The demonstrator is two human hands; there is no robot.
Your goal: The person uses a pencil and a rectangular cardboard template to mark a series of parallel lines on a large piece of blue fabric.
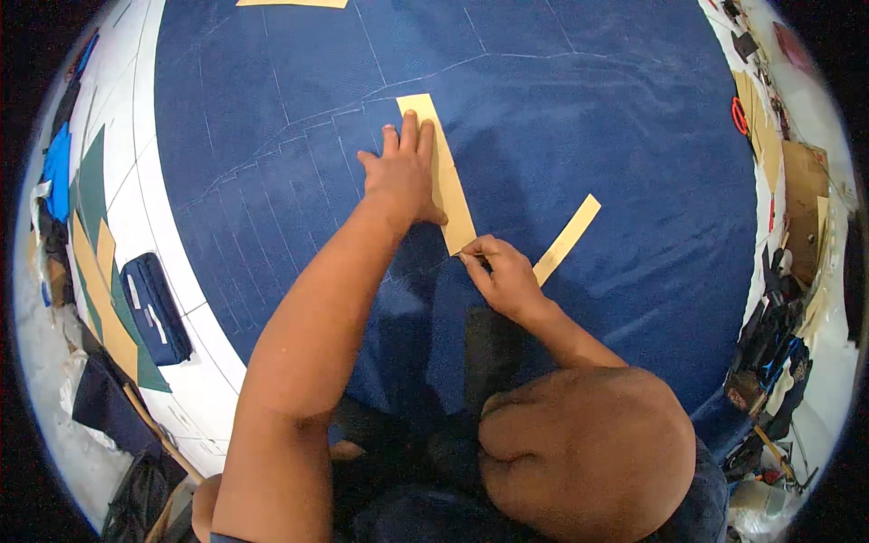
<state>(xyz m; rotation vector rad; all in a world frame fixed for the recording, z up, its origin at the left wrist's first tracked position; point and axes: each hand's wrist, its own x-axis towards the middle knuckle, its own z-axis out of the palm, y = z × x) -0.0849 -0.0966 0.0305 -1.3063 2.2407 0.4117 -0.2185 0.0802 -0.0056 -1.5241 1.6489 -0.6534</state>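
A wide sheet of dark blue cloth (615,127) lies spread beneath both hands, marked with thin pale lines. My left hand (400,181) rests flat with fingers spread, pressing on a long tan card strip (459,213). At the strip's near end, my right hand (509,279) is closed in a pinch against its corner. Whatever sits between those fingertips is too small to make out. A second, narrower tan card strip (570,237) lies slantwise on the cloth, just beyond the right hand and partly covered by it.
Another tan card piece (291,3) shows at the far edge. Left of the cloth, a folded dark blue bundle (156,308) sits on white tiles, beside tan and green pieces (113,299). Red-handled scissors (739,116) and a pile of dark items (774,362) line the right side.
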